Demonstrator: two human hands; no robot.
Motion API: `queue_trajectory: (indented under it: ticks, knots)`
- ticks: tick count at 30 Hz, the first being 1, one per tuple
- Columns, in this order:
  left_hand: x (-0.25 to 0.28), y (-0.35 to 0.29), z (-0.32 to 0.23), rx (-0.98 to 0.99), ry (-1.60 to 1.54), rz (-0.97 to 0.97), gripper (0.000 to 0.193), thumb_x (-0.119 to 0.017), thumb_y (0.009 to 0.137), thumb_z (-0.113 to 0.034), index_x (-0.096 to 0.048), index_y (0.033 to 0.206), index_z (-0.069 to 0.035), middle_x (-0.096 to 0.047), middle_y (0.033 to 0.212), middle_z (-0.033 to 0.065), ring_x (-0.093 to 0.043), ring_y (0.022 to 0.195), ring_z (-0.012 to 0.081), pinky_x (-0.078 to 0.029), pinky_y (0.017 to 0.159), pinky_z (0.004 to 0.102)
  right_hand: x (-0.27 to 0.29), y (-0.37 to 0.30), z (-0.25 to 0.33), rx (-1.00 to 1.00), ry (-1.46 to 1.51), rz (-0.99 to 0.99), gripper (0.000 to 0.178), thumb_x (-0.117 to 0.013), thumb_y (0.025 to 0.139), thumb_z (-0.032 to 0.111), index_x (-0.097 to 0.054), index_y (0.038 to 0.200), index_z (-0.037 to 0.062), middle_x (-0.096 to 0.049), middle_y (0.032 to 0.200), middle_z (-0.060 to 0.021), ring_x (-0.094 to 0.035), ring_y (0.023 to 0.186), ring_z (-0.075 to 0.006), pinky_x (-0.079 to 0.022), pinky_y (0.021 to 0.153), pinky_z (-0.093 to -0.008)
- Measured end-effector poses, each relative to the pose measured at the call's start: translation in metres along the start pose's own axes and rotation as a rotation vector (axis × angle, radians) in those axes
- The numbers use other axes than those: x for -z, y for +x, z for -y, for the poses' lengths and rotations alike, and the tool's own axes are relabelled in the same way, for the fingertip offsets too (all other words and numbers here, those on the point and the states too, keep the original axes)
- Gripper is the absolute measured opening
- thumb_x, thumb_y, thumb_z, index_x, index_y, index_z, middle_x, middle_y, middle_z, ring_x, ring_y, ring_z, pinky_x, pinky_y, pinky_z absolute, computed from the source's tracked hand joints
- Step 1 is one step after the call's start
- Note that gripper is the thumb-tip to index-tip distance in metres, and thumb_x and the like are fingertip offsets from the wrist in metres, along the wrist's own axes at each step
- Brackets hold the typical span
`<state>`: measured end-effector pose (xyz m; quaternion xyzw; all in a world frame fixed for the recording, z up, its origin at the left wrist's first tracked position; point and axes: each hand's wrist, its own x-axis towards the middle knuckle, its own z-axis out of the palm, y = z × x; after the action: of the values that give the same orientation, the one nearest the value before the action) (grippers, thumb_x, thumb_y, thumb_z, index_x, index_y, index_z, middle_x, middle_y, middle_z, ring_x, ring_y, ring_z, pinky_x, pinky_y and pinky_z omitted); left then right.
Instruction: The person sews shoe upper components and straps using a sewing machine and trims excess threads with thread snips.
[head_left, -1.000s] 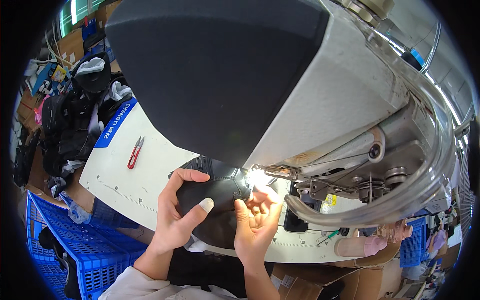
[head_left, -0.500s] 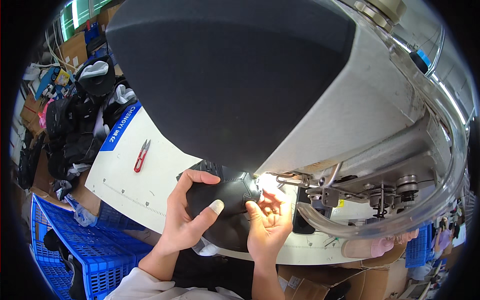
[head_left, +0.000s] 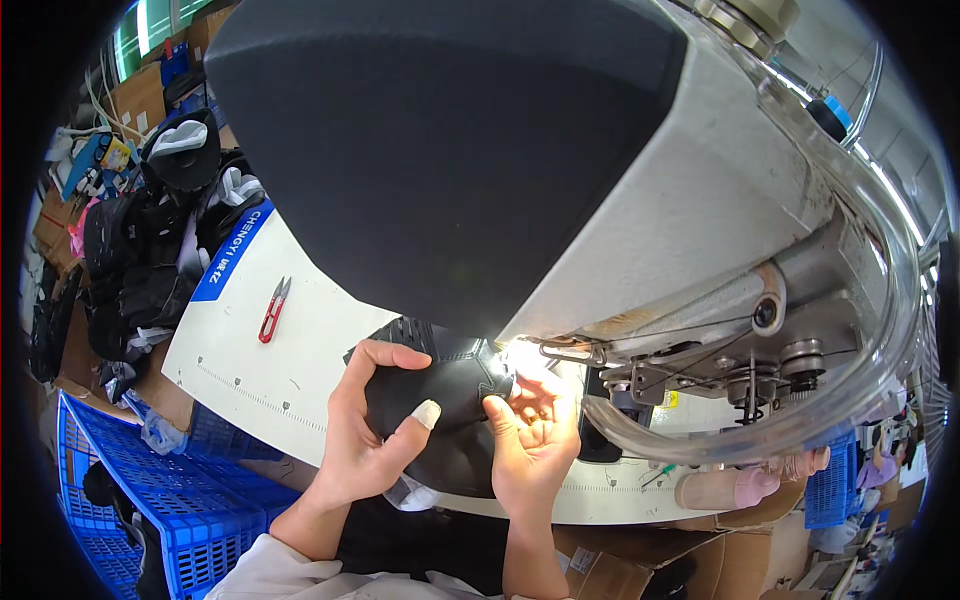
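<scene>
A black leather shoe upper [head_left: 440, 455] with stitched seams lies under the head of a sewing machine [head_left: 640, 220]. My left hand [head_left: 375, 440] grips its left side, index finger bent over the top and thumb pressed on the leather; a pale cover wraps that thumb's tip. At the other side my right hand [head_left: 535, 440] pinches the upper's edge between thumb and fingers, right beside the bright lamp spot. The glare and the machine head hide the needle. A bit of white lining [head_left: 412, 495] shows below the upper.
Red-handled thread snips [head_left: 270, 318] lie on the white table [head_left: 240, 350] to the left. Dark shoe parts [head_left: 135, 260] are heaped beyond it. Blue crates [head_left: 190, 520] stand at lower left. A pink bottle [head_left: 725, 490] lies right, near a small green-handled tool [head_left: 660, 473].
The whole view has shifted slightly left. A metal lever on the machine's side has changed position. Both hands keep their hold on the shoe upper, with barely any movement.
</scene>
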<state>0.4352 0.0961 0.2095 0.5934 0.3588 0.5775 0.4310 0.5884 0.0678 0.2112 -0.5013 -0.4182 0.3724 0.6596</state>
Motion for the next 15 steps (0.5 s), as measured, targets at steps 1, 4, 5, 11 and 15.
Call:
queue_trajectory:
  ticks: [1,4,5,11,15]
  knots:
    - [-0.002,0.000,-0.010,0.047,-0.069,-0.014,0.034,-0.063,0.079,0.000,-0.051,0.111,0.002,-0.057,0.101,0.0078,-0.054,0.091,0.0092,-0.043,0.080,0.0223,0.000,0.001,0.000,0.019,-0.021,0.003,0.038,-0.065,0.085,-0.012,-0.050,0.118,-0.0047,-0.058,0.103,-0.0099,-0.058,0.090,-0.0110,-0.051,0.081,-0.0226]
    - [-0.001,-0.001,-0.009,0.056,-0.076,-0.022,0.035,-0.063,0.080,-0.001,-0.050,0.112,0.002,-0.057,0.101,0.0083,-0.054,0.091,0.0094,-0.044,0.081,0.0228,0.000,0.002,-0.002,-0.004,0.031,0.019,0.038,-0.066,0.084,-0.012,-0.050,0.118,-0.0051,-0.058,0.104,-0.0099,-0.058,0.090,-0.0112,-0.051,0.081,-0.0228]
    - [-0.002,-0.001,-0.007,0.023,-0.022,-0.014,0.036,-0.063,0.080,-0.001,-0.050,0.113,0.002,-0.057,0.101,0.0085,-0.054,0.091,0.0095,-0.044,0.082,0.0232,-0.001,0.003,-0.001,-0.003,0.033,0.020,0.038,-0.066,0.084,-0.012,-0.050,0.118,-0.0051,-0.058,0.104,-0.0099,-0.058,0.090,-0.0112,-0.051,0.081,-0.0228]
    - [-0.032,-0.024,-0.026,-0.036,0.070,-0.105,0.043,-0.065,0.084,-0.004,-0.043,0.120,0.003,-0.050,0.111,0.0116,-0.054,0.097,0.0129,-0.046,0.082,0.0244,0.030,0.014,-0.013,-0.144,0.143,-0.012,0.032,-0.067,0.080,-0.016,-0.060,0.110,-0.0068,-0.061,0.099,-0.0091,-0.060,0.089,-0.0127,-0.053,0.079,-0.0262]
    - [-0.064,-0.051,-0.016,-0.029,0.083,-0.126,0.053,-0.066,0.083,0.005,-0.035,0.126,0.005,-0.043,0.117,0.0140,-0.057,0.099,0.0155,-0.051,0.081,0.0243,0.066,0.038,-0.023,-0.005,-0.225,0.215,0.032,-0.069,0.081,-0.005,-0.064,0.112,0.0008,-0.062,0.100,-0.0056,-0.059,0.090,-0.0134,-0.050,0.085,-0.0281]
